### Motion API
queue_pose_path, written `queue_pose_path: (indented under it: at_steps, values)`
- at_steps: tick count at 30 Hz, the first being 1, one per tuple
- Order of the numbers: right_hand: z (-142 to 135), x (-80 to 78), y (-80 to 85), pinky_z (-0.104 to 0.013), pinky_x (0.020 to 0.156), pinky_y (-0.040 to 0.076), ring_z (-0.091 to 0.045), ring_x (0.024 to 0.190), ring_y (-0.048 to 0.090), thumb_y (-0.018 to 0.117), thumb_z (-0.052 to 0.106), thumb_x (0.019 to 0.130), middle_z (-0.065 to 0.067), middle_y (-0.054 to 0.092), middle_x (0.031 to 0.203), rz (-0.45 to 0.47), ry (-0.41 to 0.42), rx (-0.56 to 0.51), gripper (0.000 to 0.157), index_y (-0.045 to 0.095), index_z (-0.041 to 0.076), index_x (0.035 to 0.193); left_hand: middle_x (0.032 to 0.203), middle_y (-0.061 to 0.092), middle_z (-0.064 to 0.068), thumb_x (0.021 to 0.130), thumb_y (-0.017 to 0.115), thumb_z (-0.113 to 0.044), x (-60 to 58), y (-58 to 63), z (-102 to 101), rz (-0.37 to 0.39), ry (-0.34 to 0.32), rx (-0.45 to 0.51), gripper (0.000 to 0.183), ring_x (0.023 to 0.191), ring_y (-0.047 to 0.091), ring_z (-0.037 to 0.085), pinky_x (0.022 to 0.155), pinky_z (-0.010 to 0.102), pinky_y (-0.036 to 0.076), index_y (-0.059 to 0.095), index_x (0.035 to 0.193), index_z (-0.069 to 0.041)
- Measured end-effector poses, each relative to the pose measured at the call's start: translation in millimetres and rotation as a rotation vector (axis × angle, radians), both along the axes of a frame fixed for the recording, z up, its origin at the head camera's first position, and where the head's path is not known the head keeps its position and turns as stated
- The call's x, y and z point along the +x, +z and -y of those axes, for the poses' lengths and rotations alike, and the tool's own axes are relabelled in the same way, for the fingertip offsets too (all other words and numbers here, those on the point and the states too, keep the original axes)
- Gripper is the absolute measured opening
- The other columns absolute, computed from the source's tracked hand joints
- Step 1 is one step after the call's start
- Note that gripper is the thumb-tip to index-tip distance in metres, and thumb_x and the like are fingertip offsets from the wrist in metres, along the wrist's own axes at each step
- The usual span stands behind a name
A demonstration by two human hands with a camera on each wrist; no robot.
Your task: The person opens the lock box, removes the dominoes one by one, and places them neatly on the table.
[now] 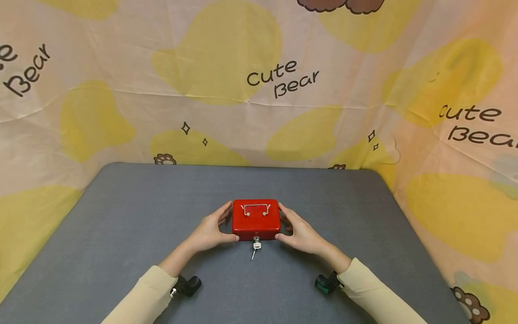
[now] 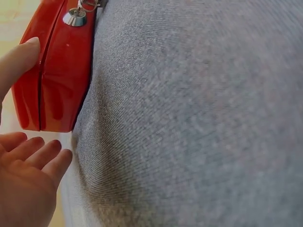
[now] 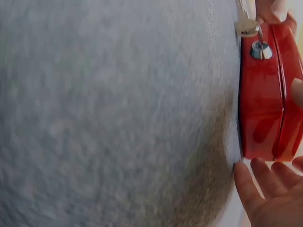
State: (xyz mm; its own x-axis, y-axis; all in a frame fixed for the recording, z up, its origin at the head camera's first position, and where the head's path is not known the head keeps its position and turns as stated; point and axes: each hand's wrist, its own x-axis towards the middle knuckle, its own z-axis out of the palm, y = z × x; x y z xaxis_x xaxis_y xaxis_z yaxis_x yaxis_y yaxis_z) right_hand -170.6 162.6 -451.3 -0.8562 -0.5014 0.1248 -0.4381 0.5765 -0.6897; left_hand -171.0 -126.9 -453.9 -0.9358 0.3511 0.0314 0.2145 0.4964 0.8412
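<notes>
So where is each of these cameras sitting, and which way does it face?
Head: worn on the head, facing forward and down at the rectangular red metal box on the grey fabric-covered table; left hand, right hand and cream sleeves show.
Left wrist: worn there, looking at the box from its left; left thumb and fingers show.
Right wrist: worn there, looking from the right; right thumb and fingers show, the left fingers beyond.
Shared: both wrist views show the round silver lock.
</notes>
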Motion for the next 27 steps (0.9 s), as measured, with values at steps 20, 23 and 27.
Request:
queue_pose_path:
  at_steps: [20, 23, 27]
  values:
    - [-3.2, -12.9, -8.9, -0.041, 0.103, 0.037, -0.024, 0.134, 0.033, 0.072, 0.026, 0.078, -0.009, 0.027, 0.150, 0.022, 0.020, 0.045, 0.093, 0.014, 0.014, 0.149, 0.143, 0.039, 0.014, 0.066, 0.082, -0.031, 5.7, 2.1, -8.0, -0.101, 0.043, -0.067, 0.095, 0.126, 0.045, 0.030, 0.101, 0.046, 0.039, 0.031, 0.144, -0.013]
    - [-1.5, -12.1, -8.3, -0.040, 0.101, 0.039, -0.024, 0.134, 0.034, 0.072, 0.026, 0.079, -0.009, 0.028, 0.150, 0.035, 0.007, 0.045, 0.092, 0.014, 0.015, 0.149, 0.141, 0.042, 0.015, 0.067, 0.081, -0.027, 6.3, 1.8, -9.1, -0.096, 0.053, -0.041, 0.092, 0.124, 0.047, 0.030, 0.100, 0.045, 0.040, 0.032, 0.144, -0.011]
    - [0.2, -12.5, -7.8, -0.040, 0.101, 0.040, -0.024, 0.132, 0.036, 0.072, 0.027, 0.079, -0.009, 0.030, 0.149, 0.036, -0.004, 0.056, 0.091, 0.015, 0.016, 0.149, 0.139, 0.044, 0.017, 0.068, 0.080, -0.023, 6.6, 2.1, -9.8, -0.093, 0.064, -0.015, 0.090, 0.121, 0.050, 0.030, 0.098, 0.043, 0.042, 0.033, 0.143, -0.008]
